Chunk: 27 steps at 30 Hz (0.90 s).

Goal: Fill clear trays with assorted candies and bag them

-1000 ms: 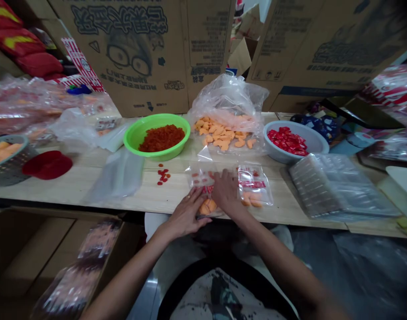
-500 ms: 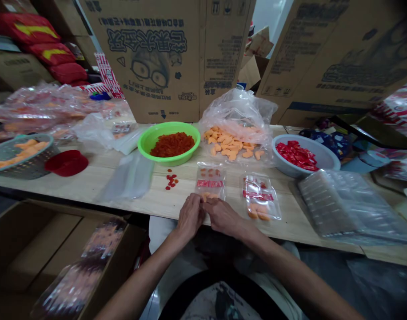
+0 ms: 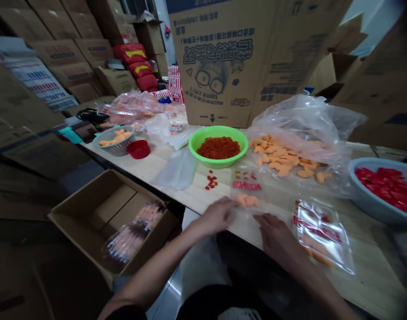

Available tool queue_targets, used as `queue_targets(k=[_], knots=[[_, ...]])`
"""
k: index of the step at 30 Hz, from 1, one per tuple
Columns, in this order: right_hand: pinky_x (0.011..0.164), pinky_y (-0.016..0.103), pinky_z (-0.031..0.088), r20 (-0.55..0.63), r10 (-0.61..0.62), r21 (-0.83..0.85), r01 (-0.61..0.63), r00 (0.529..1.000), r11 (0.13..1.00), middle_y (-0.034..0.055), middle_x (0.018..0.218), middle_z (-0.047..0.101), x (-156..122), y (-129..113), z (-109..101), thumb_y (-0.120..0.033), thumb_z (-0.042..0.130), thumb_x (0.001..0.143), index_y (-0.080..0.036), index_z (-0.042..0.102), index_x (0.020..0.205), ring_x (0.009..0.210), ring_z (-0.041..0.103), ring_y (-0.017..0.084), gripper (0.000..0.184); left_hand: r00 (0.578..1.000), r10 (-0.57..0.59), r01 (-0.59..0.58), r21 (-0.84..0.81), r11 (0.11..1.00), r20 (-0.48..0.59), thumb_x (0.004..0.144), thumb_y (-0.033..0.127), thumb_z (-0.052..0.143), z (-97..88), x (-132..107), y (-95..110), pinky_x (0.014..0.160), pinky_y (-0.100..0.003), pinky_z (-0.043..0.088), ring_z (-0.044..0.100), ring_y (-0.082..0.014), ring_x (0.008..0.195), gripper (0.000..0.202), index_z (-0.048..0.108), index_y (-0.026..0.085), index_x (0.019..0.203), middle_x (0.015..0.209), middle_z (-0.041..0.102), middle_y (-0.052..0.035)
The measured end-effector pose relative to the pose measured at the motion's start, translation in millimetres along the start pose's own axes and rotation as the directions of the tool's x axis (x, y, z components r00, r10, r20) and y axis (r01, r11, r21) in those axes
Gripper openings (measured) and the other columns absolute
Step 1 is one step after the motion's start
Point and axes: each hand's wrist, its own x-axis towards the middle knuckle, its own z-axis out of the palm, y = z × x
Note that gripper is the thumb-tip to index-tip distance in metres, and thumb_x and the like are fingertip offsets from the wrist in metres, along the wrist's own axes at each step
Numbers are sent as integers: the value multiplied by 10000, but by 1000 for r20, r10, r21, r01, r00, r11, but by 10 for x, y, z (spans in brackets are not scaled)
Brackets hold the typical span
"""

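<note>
A clear packet (image 3: 245, 192) holding orange snacks, a red sachet and small red pieces lies flat near the wooden table's (image 3: 366, 271) front edge. My left hand (image 3: 217, 216) is closed on the packet's near left corner. At its near right edge is my right hand (image 3: 276, 234), fingers curled on the plastic. Both hands are smeared by motion. A second filled packet (image 3: 323, 234) lies just right of my right hand.
Behind the packets stand a green bowl (image 3: 197, 142) of red-orange bits, an open plastic bag (image 3: 306, 120) of orange snacks and a blue-grey bowl (image 3: 363, 202) of red sachets. Loose red pieces (image 3: 210, 181), empty bags (image 3: 178, 171), red lid (image 3: 138, 149), basket (image 3: 114, 141). Open floor carton (image 3: 90, 200) left.
The camera has swung left and the floor carton has come into view. My hands have spread apart along the packet's near edge, the left going left and the right going right.
</note>
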Motion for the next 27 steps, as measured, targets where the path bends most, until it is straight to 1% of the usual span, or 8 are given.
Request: queue_targets(k=[2,4,6,11,16,19,23,27], knots=[[810,387,514,-123,16,76,-6,992,997,129,1061,658,-159,149,-82,-85,441,841,-180,614,1224,930,636,247,431,969,-180,197,90,976,-171,817,85,479,-516,-110,-404,926,-359,484,594,-218,1030,357,647,190,1113,1082,640,-82],[749,383,527,-206,64,143,-34,976,989,114,1024,670,-277,278,-177,-173,440,889,-215,629,1184,856,653,238,353,820,-406,513,205,833,-403,830,162,542,-1019,-211,-874,952,-408,445,560,-263,1052,263,671,173,1059,1079,619,-109],[694,382,531,-239,116,197,-68,964,978,106,1007,684,-323,357,-248,-239,451,904,-250,647,1130,805,665,237,300,742,-577,665,259,701,-342,733,313,730,-1375,-293,-1292,918,-404,433,538,-292,1042,315,695,189,1021,1057,613,-99],[669,366,538,-231,129,295,-57,964,954,95,967,700,-178,297,-250,-272,453,907,-261,661,1063,778,679,229,260,691,-659,722,253,644,-297,796,421,678,-1505,-402,-1723,850,-324,394,528,-221,953,223,713,208,850,924,636,-41],[749,376,544,-209,87,326,-14,974,945,106,990,683,50,-50,-218,-201,413,901,-215,660,1071,848,674,228,300,674,-537,713,258,652,-506,955,400,505,-1297,-372,-1365,927,-447,303,485,-285,1112,268,680,206,902,1115,655,-96],[915,435,510,-284,84,283,0,955,959,135,1168,628,221,-424,-353,-166,432,884,-201,597,1224,1064,614,263,379,773,-220,509,375,775,-595,981,415,482,-1012,-263,-809,936,-472,260,504,-287,1098,283,640,206,874,1044,681,-92],[1064,493,411,-264,21,230,42,964,972,170,1425,444,510,-808,-571,-168,501,854,-191,449,1412,1329,414,313,561,891,153,79,477,875,-427,985,391,500,-447,-74,-67,888,-434,274,557,-237,964,267,592,199,824,877,679,-52],[1054,478,402,-12,30,120,-28,999,992,177,1368,465,601,-723,-615,-106,536,807,-169,592,1209,1320,394,317,410,934,210,-85,393,916,-288,1019,366,419,-71,39,137,827,-398,299,536,-206,818,309,584,188,828,777,630,-42]])
